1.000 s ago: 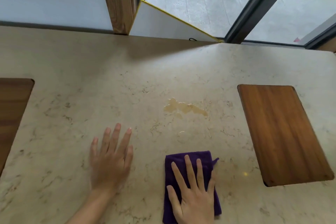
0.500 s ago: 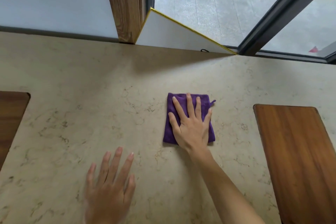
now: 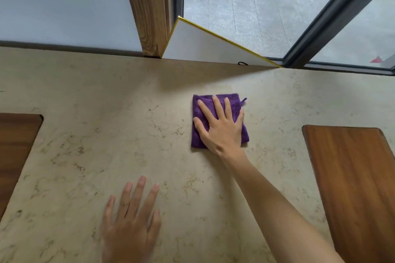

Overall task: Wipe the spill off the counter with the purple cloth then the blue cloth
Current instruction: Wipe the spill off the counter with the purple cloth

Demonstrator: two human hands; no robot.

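- Right hand (image 3: 222, 132): palm down, fingers spread and extended, pressed flat on the purple cloth (image 3: 215, 102); no pinch or closed grasp is formed.
- Purple cloth: folded into a rough rectangle, lying flat on the counter (image 3: 106, 145) directly under the right hand. Its far edge and both side edges show beyond the fingers; the heel of the hand covers its near edge.
- Cloth loop: a small purple tab projects from the far right corner of the cloth, just beside the little finger.
- Right forearm: bare, extends from the lower right of the view diagonally up to the cloth.
- Left hand (image 3: 132, 226): palm down, fingers spread, flat on the counter at the near edge of the view, slightly blurred. It holds nothing and lies well apart from the cloth, to its near left.
- Counter: beige stone with darker veining; the surface around the cloth shows no visible liquid.
- Right wooden board (image 3: 354, 188): set on the counter, right of the cloth and apart from it.
- Left wooden board (image 3: 15, 151): at the left edge, well apart from both hands.
- White panel (image 3: 205, 49): gold-edged, leaning behind the counter's far edge, beyond the cloth.
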